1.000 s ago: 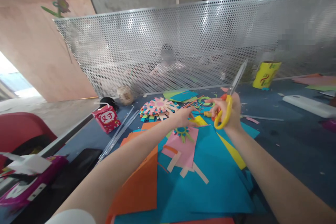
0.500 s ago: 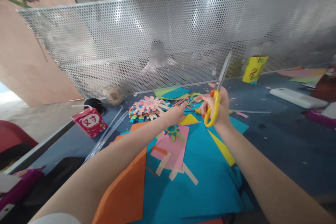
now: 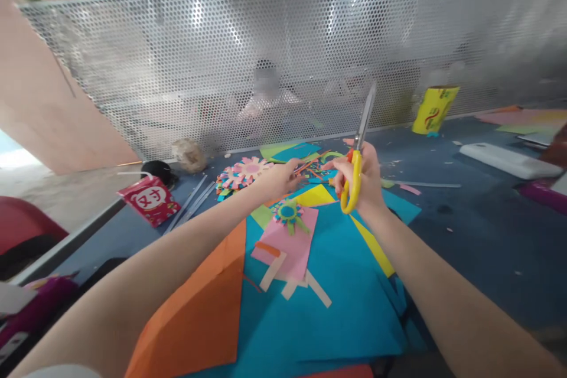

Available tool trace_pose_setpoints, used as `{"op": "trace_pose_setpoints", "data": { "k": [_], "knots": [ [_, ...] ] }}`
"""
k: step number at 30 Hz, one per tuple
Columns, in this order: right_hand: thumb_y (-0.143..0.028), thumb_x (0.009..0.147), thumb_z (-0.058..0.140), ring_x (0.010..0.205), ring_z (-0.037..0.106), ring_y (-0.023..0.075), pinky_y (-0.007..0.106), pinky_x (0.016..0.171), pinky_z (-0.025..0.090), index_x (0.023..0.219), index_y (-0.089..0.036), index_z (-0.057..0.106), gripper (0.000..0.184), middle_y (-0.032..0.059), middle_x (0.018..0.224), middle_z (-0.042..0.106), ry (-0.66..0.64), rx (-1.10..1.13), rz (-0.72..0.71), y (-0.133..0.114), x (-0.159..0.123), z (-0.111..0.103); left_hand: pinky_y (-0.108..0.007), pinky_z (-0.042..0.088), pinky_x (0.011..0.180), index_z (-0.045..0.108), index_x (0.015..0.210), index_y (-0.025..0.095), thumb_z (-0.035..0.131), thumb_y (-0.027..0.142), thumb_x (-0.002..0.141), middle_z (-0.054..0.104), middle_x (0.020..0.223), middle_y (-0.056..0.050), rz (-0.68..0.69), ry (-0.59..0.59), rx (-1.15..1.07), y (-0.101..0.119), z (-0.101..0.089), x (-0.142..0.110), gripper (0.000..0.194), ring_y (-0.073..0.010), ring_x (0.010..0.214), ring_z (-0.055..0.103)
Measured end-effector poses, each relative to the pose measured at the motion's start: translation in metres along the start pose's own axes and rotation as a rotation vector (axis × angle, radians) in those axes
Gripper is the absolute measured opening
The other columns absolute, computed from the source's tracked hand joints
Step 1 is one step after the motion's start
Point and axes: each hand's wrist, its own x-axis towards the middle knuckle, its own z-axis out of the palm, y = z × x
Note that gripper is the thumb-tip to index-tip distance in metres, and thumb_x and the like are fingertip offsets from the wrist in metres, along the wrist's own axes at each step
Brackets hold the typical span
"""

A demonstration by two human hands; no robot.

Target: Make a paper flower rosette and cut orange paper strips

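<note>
My right hand (image 3: pixel 365 180) is closed round the yellow and orange handles of a pair of scissors (image 3: pixel 359 147), whose blades point up and are shut. My left hand (image 3: pixel 281 176) reaches forward over the paper pile, its fingers pinched at thin coloured paper strips (image 3: pixel 310 168) near the scissors. Below the hands lies a small blue and green paper flower (image 3: pixel 287 212) on a pink sheet (image 3: pixel 292 242), over large blue sheets (image 3: pixel 345 301) and a yellow piece (image 3: pixel 316 195).
A layered paper flower (image 3: pixel 243 172) lies to the left, with an orange sheet (image 3: pixel 199 313), a red drink carton (image 3: pixel 148 201), clear rods (image 3: pixel 190 204) and a yellow packet (image 3: pixel 434 109). A perforated metal screen (image 3: pixel 283 53) borders the table; a person sits behind it.
My left hand has moved forward and left from the yellow piece to the paper strips. The scissors have swung more upright and shifted left. The view has dropped slightly.
</note>
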Motion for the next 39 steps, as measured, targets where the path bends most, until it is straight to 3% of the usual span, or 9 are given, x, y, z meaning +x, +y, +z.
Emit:
{"op": "trace_pose_setpoints", "data": {
  "k": [7, 12, 18, 22, 25, 29, 32, 34, 39],
  "knots": [
    [-0.022, 0.065, 0.063, 0.028, 0.044, 0.0068, 0.019, 0.028, 0.034, 0.099, -0.026, 0.038, 0.043, -0.0095, 0.058, 0.059, -0.118, -0.036, 0.062, -0.004, -0.009, 0.010, -0.033, 0.046, 0.082, 0.038, 0.129, 0.023, 0.046, 0.038, 0.084, 0.069, 0.098, -0.002, -0.017, -0.049, -0.030, 0.010, -0.023, -0.138, 0.048, -0.0212, 0.095, 0.061],
    [-0.023, 0.063, 0.065, 0.027, 0.043, 0.0070, 0.019, 0.026, 0.034, 0.099, -0.026, 0.038, 0.045, -0.0098, 0.057, 0.059, -0.160, -0.066, 0.091, -0.003, -0.012, 0.013, -0.037, 0.047, 0.085, 0.029, 0.134, 0.025, 0.052, 0.032, 0.082, 0.061, 0.120, -0.006, 0.038, 0.023, 0.136, 0.018, -0.006, -0.211, 0.058, -0.0227, 0.104, 0.057],
    [-0.022, 0.061, 0.065, 0.027, 0.044, 0.0083, 0.020, 0.026, 0.034, 0.096, -0.026, 0.038, 0.044, -0.0099, 0.057, 0.059, -0.202, -0.103, 0.089, 0.002, -0.014, 0.011, -0.039, 0.047, 0.088, 0.033, 0.131, 0.016, 0.044, 0.027, 0.087, 0.061, 0.119, -0.013, 0.132, 0.142, 0.232, 0.017, 0.019, -0.226, 0.046, -0.0229, 0.104, 0.059],
    [-0.022, 0.061, 0.065, 0.027, 0.043, 0.0078, 0.020, 0.027, 0.035, 0.096, -0.026, 0.037, 0.045, -0.0095, 0.058, 0.060, -0.182, -0.136, 0.086, 0.005, -0.013, 0.009, -0.036, 0.050, 0.079, 0.037, 0.127, 0.014, 0.036, 0.013, 0.090, 0.069, 0.101, -0.011, 0.309, 0.242, 0.235, 0.021, 0.020, -0.229, 0.038, -0.0202, 0.092, 0.064],
    [-0.023, 0.061, 0.065, 0.027, 0.044, 0.0086, 0.020, 0.027, 0.034, 0.097, -0.025, 0.038, 0.045, -0.0095, 0.056, 0.059, -0.175, -0.152, 0.089, 0.006, -0.012, 0.008, -0.035, 0.051, 0.077, 0.032, 0.134, 0.014, 0.026, 0.011, 0.092, 0.070, 0.095, -0.010, 0.391, 0.219, 0.173, 0.027, 0.017, -0.233, 0.042, -0.0200, 0.089, 0.065],
    [-0.024, 0.060, 0.066, 0.028, 0.044, 0.0090, 0.021, 0.028, 0.036, 0.097, -0.026, 0.038, 0.046, -0.0102, 0.054, 0.058, -0.188, -0.155, 0.083, 0.004, -0.013, 0.010, -0.032, 0.051, 0.084, 0.010, 0.143, 0.021, 0.037, 0.019, 0.091, 0.068, 0.106, -0.008, 0.323, 0.244, 0.133, 0.029, 0.011, -0.240, 0.059, -0.0178, 0.097, 0.064],
    [-0.024, 0.061, 0.066, 0.028, 0.045, 0.0092, 0.021, 0.028, 0.035, 0.098, -0.026, 0.038, 0.046, -0.0101, 0.054, 0.058, -0.226, -0.156, 0.079, 0.002, -0.014, 0.012, -0.038, 0.054, 0.081, 0.005, 0.144, 0.020, 0.059, 0.048, 0.075, 0.060, 0.120, -0.013, 0.101, 0.225, 0.236, 0.025, 0.007, -0.252, 0.092, -0.0279, 0.103, 0.061],
    [-0.025, 0.063, 0.065, 0.028, 0.045, 0.0091, 0.021, 0.028, 0.034, 0.098, -0.026, 0.039, 0.044, -0.0094, 0.056, 0.059, -0.266, -0.159, 0.080, 0.001, -0.017, 0.014, -0.038, 0.057, 0.075, 0.002, 0.145, 0.019, 0.063, 0.058, 0.065, 0.057, 0.123, -0.014, 0.068, 0.181, 0.288, 0.023, 0.003, -0.261, 0.108, -0.0312, 0.102, 0.061],
    [-0.021, 0.065, 0.065, 0.030, 0.045, 0.0083, 0.020, 0.030, 0.035, 0.100, -0.027, 0.038, 0.044, -0.0091, 0.060, 0.060, -0.343, -0.178, 0.077, 0.004, -0.021, 0.017, -0.026, 0.057, 0.071, -0.007, 0.143, 0.022, 0.050, 0.041, 0.083, 0.060, 0.117, -0.004, 0.272, 0.098, 0.359, 0.026, -0.003, -0.271, 0.085, -0.0208, 0.097, 0.065]
  ]
}}
